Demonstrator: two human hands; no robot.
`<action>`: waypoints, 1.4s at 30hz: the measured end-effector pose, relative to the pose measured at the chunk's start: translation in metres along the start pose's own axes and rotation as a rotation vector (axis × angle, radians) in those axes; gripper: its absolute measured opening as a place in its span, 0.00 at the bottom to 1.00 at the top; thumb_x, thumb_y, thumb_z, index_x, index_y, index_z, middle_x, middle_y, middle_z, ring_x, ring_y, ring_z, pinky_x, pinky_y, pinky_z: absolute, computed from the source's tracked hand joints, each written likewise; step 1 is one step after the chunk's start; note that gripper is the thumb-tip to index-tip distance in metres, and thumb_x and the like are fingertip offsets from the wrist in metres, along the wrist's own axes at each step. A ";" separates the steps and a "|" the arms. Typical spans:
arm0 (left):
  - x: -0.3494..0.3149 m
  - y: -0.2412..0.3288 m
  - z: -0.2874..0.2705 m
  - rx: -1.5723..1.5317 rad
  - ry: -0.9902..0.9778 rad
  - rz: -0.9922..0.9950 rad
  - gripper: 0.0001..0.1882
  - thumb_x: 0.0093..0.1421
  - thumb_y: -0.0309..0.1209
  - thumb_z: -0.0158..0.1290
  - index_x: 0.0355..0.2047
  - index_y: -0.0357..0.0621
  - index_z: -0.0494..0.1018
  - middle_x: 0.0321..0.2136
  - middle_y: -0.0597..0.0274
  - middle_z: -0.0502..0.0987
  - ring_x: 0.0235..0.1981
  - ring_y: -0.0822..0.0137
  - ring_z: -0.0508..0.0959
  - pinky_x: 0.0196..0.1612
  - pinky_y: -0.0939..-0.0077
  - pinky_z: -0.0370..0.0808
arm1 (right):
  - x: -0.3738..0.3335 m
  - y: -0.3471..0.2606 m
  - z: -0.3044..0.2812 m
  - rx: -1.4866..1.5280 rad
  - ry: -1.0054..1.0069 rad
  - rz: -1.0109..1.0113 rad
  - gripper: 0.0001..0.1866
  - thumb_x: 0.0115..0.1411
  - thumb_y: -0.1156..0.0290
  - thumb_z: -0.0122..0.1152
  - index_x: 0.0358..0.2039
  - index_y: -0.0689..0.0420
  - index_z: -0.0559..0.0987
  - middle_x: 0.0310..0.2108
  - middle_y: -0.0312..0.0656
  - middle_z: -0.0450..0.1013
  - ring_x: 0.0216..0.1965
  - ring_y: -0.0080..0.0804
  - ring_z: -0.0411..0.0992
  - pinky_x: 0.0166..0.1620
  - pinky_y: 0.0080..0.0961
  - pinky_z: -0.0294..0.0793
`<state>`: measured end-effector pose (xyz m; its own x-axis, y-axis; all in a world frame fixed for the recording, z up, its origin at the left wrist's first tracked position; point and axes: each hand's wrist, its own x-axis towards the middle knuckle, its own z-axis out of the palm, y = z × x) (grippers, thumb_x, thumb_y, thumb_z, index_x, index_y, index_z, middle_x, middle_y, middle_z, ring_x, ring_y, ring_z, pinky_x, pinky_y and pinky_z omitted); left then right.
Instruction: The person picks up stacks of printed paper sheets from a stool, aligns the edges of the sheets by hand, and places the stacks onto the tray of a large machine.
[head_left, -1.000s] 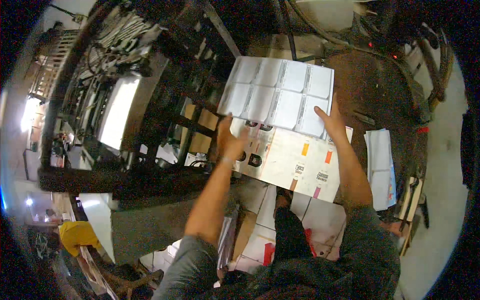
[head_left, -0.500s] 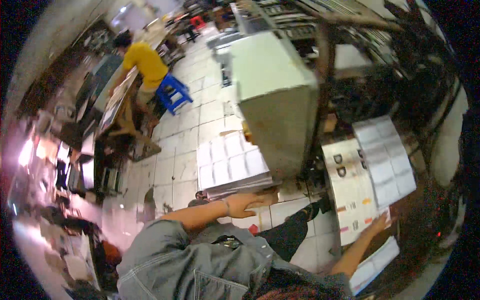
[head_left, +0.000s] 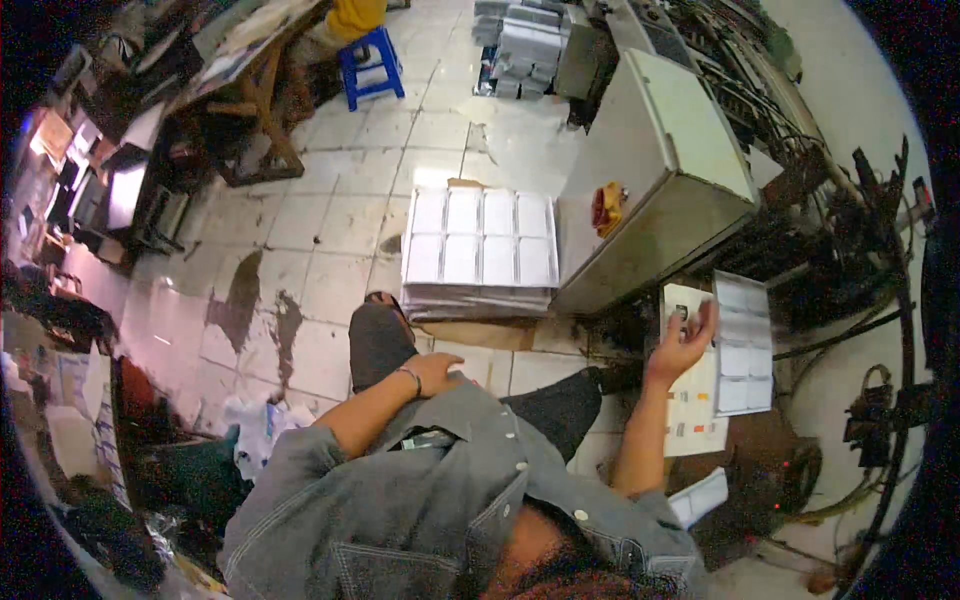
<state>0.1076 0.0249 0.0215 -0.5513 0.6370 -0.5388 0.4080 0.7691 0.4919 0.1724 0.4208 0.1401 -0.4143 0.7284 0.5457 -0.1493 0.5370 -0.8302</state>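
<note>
Hands apart beside the grey machine cabinet

Right hand spread on printed sheets beside the cabinet; left hand loosely curled on the knee.

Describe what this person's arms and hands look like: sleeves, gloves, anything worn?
Both arms come out of a grey denim shirt with buttons and stitched seams, its sleeves pushed up above the elbows, so the forearms are bare. The left hand wears no glove, only a thin bracelet at the wrist. The right hand is bare too, with nothing visible on its wrist.
</note>
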 end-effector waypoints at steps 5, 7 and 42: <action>0.005 -0.015 0.015 -0.142 0.121 0.033 0.34 0.55 0.54 0.49 0.56 0.46 0.64 0.54 0.50 0.67 0.55 0.51 0.67 0.56 0.61 0.65 | 0.110 -0.118 0.075 -0.138 -0.224 -0.602 0.24 0.52 0.75 0.61 0.51 0.62 0.70 0.52 0.46 0.68 0.55 0.39 0.63 0.58 0.31 0.58; 0.017 -0.019 0.021 -0.029 -0.033 0.050 0.35 0.55 0.55 0.47 0.56 0.44 0.64 0.53 0.48 0.68 0.54 0.52 0.68 0.56 0.61 0.65 | 0.147 -0.141 0.105 -0.265 -0.378 -0.632 0.25 0.55 0.72 0.60 0.54 0.61 0.68 0.52 0.46 0.68 0.56 0.39 0.63 0.59 0.33 0.55; 0.199 -0.085 0.057 0.144 -0.858 0.526 0.21 0.54 0.42 0.49 0.42 0.40 0.75 0.41 0.44 0.76 0.43 0.51 0.76 0.46 0.61 0.72 | 0.205 -0.139 0.185 -0.964 -0.960 -0.201 0.53 0.45 0.27 0.50 0.62 0.54 0.57 0.62 0.65 0.45 0.65 0.58 0.43 0.62 0.54 0.45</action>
<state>0.0050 0.0895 -0.1663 0.4089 0.6747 -0.6145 0.5629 0.3436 0.7517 -0.0582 0.4166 0.3464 -0.9709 0.2379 0.0261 0.2330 0.9645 -0.1246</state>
